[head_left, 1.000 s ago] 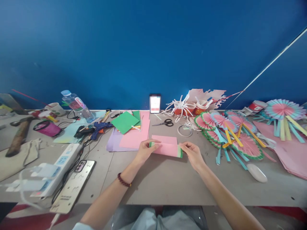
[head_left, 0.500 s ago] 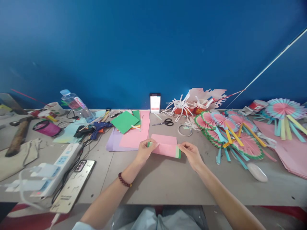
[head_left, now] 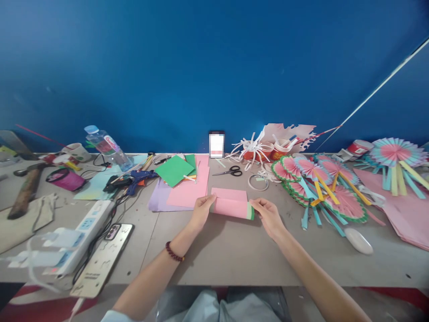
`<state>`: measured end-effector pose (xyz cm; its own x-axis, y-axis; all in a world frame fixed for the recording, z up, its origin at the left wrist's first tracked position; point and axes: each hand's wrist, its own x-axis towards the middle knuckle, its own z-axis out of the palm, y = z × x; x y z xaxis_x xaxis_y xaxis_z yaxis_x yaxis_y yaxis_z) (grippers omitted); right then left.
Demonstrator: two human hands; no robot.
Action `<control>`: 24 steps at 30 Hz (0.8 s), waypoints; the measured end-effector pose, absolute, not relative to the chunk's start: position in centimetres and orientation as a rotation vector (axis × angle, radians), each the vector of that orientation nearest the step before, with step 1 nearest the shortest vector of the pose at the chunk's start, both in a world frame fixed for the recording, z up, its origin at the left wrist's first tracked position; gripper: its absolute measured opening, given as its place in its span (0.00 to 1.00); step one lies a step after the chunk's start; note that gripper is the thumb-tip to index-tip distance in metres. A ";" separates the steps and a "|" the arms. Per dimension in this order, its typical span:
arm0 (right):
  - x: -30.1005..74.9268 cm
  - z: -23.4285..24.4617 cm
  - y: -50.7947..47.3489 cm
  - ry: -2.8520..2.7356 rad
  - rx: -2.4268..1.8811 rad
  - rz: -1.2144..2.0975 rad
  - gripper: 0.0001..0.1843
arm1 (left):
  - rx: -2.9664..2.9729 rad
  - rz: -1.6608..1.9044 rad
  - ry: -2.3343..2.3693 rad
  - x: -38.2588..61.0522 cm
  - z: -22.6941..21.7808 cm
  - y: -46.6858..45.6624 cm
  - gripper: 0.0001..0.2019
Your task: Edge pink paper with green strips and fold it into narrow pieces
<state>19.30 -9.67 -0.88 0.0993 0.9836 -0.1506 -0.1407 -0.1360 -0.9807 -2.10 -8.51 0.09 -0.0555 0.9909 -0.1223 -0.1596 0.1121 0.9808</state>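
Note:
Between my two hands is a pink paper [head_left: 231, 209] with pale green and dark green bands along its ends, curled or folded over lengthwise. My left hand [head_left: 203, 209] pinches its left end, thumb on top, hiding most of the green there. The right end, with its green edge showing, is pinched by the fingers of my right hand [head_left: 266, 215]. Just behind lies a flat pink sheet [head_left: 229, 193], partly covered by the held paper; I cannot tell whether the two are joined. Black-handled scissors [head_left: 232, 171] rest on the table beyond.
Stacked coloured papers [head_left: 174, 170] lie left of centre, near a blue glue gun [head_left: 137, 179]. A power strip [head_left: 87, 232] and a phone [head_left: 103, 261] occupy the left front. To the right are a tape roll [head_left: 258, 182], several folded paper fans [head_left: 315, 174] and a white mouse [head_left: 359, 241].
My left thumb has shifted slightly left and up, baring more of the pink paper and covering its left green edge. The right end has moved a touch and looks more curled.

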 end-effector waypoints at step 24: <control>19.9 -0.7 -9.4 -0.807 -1.193 1.380 0.23 | 1.006 1.267 1.139 -2.5 0.6 -8.2 0.18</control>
